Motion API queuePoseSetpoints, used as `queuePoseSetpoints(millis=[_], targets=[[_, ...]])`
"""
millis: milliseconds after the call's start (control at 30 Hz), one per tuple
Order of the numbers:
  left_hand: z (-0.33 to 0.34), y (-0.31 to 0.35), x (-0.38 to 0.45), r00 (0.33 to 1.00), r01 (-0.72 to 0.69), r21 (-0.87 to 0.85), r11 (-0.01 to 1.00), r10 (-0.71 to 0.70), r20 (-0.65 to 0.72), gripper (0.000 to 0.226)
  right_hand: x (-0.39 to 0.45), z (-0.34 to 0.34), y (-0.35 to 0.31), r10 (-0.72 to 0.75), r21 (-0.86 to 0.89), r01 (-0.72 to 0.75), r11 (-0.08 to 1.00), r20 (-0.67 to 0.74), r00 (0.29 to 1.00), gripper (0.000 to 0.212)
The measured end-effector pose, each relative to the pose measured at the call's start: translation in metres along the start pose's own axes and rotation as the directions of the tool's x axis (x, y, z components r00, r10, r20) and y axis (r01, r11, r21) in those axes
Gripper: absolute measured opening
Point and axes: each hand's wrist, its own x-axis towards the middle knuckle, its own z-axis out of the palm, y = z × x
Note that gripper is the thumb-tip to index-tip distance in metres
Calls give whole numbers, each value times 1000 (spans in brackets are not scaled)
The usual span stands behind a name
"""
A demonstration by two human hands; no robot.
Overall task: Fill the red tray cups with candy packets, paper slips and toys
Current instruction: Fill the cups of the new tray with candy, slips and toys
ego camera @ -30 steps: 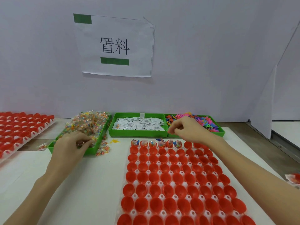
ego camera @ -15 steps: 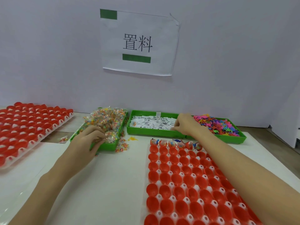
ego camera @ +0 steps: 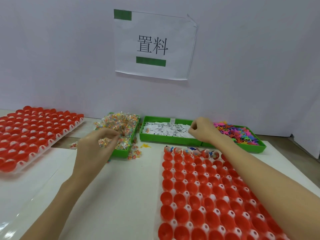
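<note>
A red tray of cups (ego camera: 204, 193) lies in front of me; only its far row (ego camera: 190, 151) holds candy, slips and toys. Behind it stand three green bins: candy packets (ego camera: 121, 125) at left, paper slips (ego camera: 166, 130) in the middle, coloured toys (ego camera: 237, 134) at right. My left hand (ego camera: 97, 146) holds candy packets in its curled fingers at the near edge of the candy bin. My right hand (ego camera: 202, 130) hovers over the right end of the slip bin with fingertips pinched together; whether a slip sits between them is hidden.
A second red tray of cups (ego camera: 34, 134) sits at the far left. Loose candy packets (ego camera: 135, 153) and a yellow toy (ego camera: 145, 145) lie on the white table beside the candy bin. A white wall with a paper sign (ego camera: 154, 45) rises right behind the bins.
My right hand has moved from the toy bin's left corner to the slip bin. My left hand has lifted back from the candy pile with packets in it. The camera has turned left.
</note>
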Motion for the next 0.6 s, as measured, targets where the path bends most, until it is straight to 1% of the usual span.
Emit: queuePoseSetpoints(millis=[33, 100, 167, 233, 333, 433, 533, 600], targets=[[4, 8, 0, 996, 92, -120, 989, -90, 15, 13, -5, -5, 0, 7, 84, -7, 996, -3, 1000, 26], [12, 26, -3, 974, 227, -329, 917, -212, 82, 14, -20, -16, -1, -25, 216, 23, 976, 7, 1000, 24], [21, 48, -9, 956, 292, -474, 830, -240, 170, 15, -43, -29, -2, -90, 316, 75, 946, 33, 995, 20], [29, 71, -19, 938, 335, -553, 763, -215, 272, 15, -72, -43, -3, -180, 385, 135, 913, 82, 980, 20], [37, 102, -37, 904, 400, -623, 672, -179, 388, 14, -116, -57, -5, -291, 425, 211, 880, 133, 947, 25], [42, 126, -52, 856, 487, -643, 591, -179, 485, 19, -152, -58, -4, -327, 492, 241, 837, 95, 940, 26], [46, 141, -66, 804, 548, -608, 574, -159, 574, 14, -175, -52, -4, -357, 488, 286, 825, 56, 933, 25], [48, 148, -73, 791, 557, -592, 583, -154, 592, 13, -184, -49, -4, -362, 433, 317, 844, 24, 932, 22]])
